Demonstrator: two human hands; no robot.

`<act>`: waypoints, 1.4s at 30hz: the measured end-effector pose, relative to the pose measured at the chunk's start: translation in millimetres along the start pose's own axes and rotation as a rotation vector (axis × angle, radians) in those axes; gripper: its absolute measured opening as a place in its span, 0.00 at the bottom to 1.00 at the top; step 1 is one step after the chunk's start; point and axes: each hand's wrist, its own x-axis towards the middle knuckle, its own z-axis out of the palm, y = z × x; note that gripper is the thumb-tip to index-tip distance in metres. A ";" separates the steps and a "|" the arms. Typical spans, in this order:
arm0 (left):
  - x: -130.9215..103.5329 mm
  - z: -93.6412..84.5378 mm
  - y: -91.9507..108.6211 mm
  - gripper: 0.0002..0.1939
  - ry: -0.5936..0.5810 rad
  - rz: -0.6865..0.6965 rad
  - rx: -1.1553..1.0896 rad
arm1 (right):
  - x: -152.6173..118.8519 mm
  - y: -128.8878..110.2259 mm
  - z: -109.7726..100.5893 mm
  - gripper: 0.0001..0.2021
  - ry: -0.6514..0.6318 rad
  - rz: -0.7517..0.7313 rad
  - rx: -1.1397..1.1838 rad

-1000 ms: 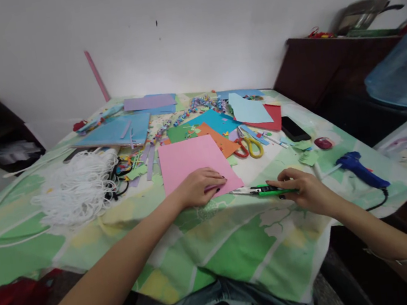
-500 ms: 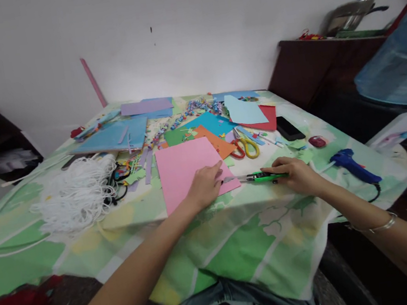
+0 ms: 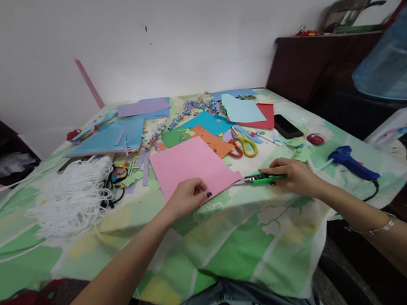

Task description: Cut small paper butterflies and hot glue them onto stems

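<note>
Holding the green box cutter (image 3: 259, 178) in my R hand (image 3: 298, 177), blade pointing left by the pink paper's (image 3: 189, 160) near R corner, w/ my L hand (image 3: 187, 196) curled on it, pinch unclear.

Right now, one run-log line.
left hand: on pink sheet; right hand: holding green cutter, blade at sheet's edge; black phone: beyond right hand; blue glue gun: untouched

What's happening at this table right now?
A person's left hand rests on the near edge of a square pink paper sheet. The right hand holds a green and black utility knife, its blade at the sheet's near right corner. Beyond the paper lie scissors with one red and one yellow handle; a blue glue gun lies to the right.
</note>
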 end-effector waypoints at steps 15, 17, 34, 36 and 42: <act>9.7 -5.4 -20.6 0.16 -0.012 0.664 0.400 | 17.9 25.8 1.6 0.21 -0.052 -0.077 0.010; 9.5 -4.4 -21.0 0.16 -0.005 0.670 0.402 | 21.3 22.7 0.6 0.21 -0.060 -0.081 -0.010; 9.8 -1.4 -26.6 0.14 0.054 0.705 0.386 | 20.4 7.4 -0.6 0.23 -0.062 -0.088 0.059; 9.9 -1.4 -27.5 0.13 0.053 0.708 0.389 | 19.4 6.4 -0.8 0.23 -0.057 -0.091 0.056; 9.9 -0.5 -27.9 0.15 0.049 0.703 0.448 | 14.1 5.9 -3.3 0.25 -0.066 -0.084 0.053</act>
